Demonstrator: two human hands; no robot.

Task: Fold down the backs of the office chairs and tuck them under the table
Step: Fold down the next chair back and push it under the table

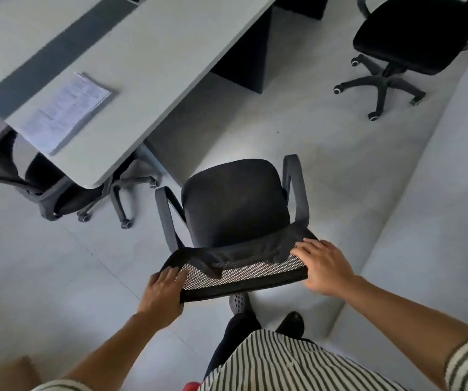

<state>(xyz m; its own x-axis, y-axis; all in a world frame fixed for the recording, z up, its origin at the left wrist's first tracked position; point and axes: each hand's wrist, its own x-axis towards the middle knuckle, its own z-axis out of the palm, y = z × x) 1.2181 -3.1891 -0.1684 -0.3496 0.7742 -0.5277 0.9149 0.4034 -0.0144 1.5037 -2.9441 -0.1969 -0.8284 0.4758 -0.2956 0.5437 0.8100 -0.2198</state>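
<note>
A black office chair with grey armrests stands on the floor directly in front of me, its seat facing the grey table. Its mesh back is seen from above, nearest to me. My left hand grips the back's left top corner. My right hand grips its right top corner, fingers spread over the mesh. The chair stands a short way off the table's near corner, apart from it.
A second chair sits partly under the table at the left. A third chair stands free at the top right. A stack of papers lies on the table. My feet are just behind the chair.
</note>
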